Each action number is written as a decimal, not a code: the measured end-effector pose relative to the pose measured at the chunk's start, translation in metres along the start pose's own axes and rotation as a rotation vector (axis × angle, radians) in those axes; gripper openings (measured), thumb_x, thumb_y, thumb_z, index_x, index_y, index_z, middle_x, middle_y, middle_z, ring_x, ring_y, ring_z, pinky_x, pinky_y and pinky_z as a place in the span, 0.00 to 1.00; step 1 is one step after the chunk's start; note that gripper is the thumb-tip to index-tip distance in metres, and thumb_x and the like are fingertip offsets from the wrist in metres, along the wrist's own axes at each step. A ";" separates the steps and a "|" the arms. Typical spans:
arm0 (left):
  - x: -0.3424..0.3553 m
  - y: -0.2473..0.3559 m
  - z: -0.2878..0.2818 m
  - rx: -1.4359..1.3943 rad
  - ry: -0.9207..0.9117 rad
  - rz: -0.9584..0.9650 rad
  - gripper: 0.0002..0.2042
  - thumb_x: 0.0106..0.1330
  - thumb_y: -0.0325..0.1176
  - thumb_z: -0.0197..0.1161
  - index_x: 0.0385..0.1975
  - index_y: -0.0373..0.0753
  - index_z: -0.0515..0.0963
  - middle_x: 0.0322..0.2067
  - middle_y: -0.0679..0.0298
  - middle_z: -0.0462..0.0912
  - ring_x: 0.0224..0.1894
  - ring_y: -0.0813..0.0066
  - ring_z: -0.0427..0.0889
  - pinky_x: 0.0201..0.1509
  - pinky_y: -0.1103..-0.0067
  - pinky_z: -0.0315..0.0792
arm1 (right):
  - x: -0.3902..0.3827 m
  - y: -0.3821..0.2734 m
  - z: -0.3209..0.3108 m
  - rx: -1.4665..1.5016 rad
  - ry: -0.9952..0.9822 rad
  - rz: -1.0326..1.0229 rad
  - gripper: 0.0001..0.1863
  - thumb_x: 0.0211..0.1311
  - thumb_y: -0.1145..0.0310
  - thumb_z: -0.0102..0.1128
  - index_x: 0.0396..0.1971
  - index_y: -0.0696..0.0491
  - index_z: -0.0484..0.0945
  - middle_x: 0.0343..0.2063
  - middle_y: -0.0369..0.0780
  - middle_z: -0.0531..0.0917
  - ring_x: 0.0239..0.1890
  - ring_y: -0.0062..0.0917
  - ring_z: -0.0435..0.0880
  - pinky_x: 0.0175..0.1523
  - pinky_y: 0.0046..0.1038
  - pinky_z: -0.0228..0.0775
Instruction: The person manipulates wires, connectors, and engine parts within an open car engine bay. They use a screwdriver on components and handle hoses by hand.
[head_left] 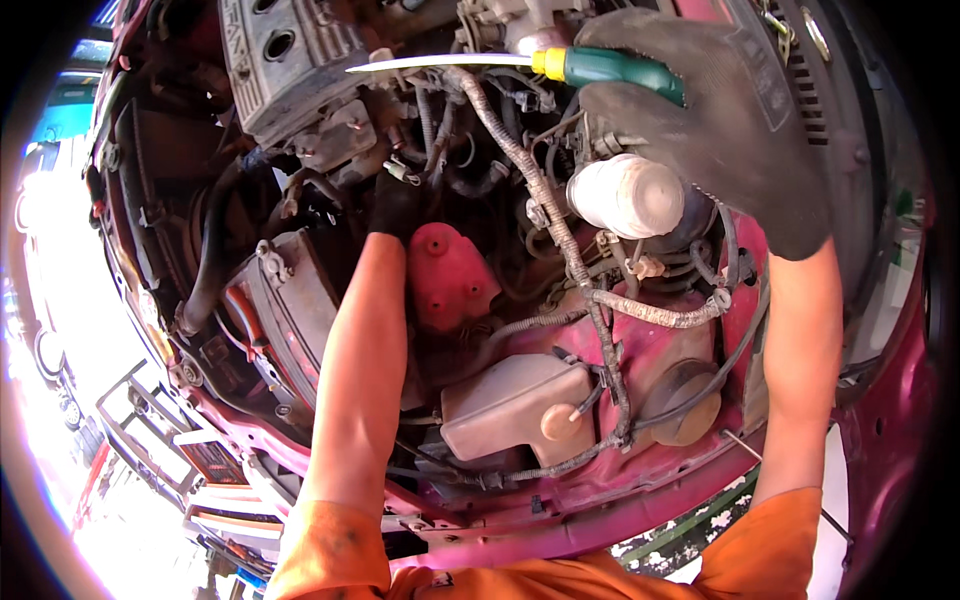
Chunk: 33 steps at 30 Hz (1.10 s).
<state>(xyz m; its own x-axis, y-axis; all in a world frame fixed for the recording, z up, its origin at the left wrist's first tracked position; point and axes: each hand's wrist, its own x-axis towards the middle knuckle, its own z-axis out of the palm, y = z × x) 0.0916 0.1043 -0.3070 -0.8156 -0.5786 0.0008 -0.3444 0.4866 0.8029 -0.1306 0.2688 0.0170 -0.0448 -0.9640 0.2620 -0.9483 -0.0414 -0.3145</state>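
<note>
A screwdriver (605, 72) with a green and yellow handle lies level in my right hand (710, 110), whose gloved fingers are wrapped round the handle. Its pale shaft points left, its tip over the edge of the grey ribbed engine cover (295, 70). Below this hand is a white-capped cylindrical reservoir (630, 197). My left hand (395, 205), in a dark glove, reaches down among hoses and wires between the engine and a red bracket (450, 275). Its fingers are lost in shadow. Close to it sits a small pale connector (402, 172).
A wrapped wiring harness (535, 185) crosses the engine bay. Nearer me are a beige plastic tank (515, 405) and the pink body edge (600, 525). A battery-like box (290, 290) stands left of my left forearm. Black hoses (210, 235) run along the left side.
</note>
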 end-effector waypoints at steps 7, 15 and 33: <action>-0.001 -0.003 0.007 0.406 0.171 0.279 0.16 0.59 0.49 0.60 0.40 0.45 0.81 0.29 0.50 0.82 0.29 0.51 0.81 0.33 0.61 0.75 | 0.021 -0.037 -0.022 -0.006 -0.007 0.176 0.15 0.51 0.70 0.69 0.40 0.54 0.82 0.35 0.43 0.84 0.36 0.34 0.84 0.43 0.29 0.76; 0.009 0.022 -0.001 -2.483 0.216 -0.120 0.21 0.50 0.29 0.60 0.47 0.38 0.76 0.49 0.60 0.80 0.55 0.63 0.75 0.63 0.67 0.66 | 0.054 -0.082 -0.022 -0.058 -0.110 0.252 0.13 0.49 0.69 0.69 0.38 0.50 0.83 0.36 0.39 0.85 0.38 0.32 0.85 0.43 0.28 0.75; 0.018 0.029 0.020 -1.993 0.602 0.013 0.18 0.66 0.42 0.56 0.52 0.42 0.73 0.51 0.63 0.77 0.53 0.69 0.75 0.59 0.70 0.69 | 0.075 -0.018 0.081 -0.041 -0.258 0.034 0.13 0.51 0.80 0.67 0.38 0.60 0.79 0.39 0.41 0.82 0.43 0.27 0.80 0.50 0.26 0.70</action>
<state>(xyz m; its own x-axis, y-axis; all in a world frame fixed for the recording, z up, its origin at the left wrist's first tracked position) 0.0572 0.1212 -0.2954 -0.4524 -0.8754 -0.1703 0.8531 -0.4805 0.2034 -0.0914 0.1758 -0.0320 0.0000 -1.0000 0.0095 -0.9599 -0.0026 -0.2804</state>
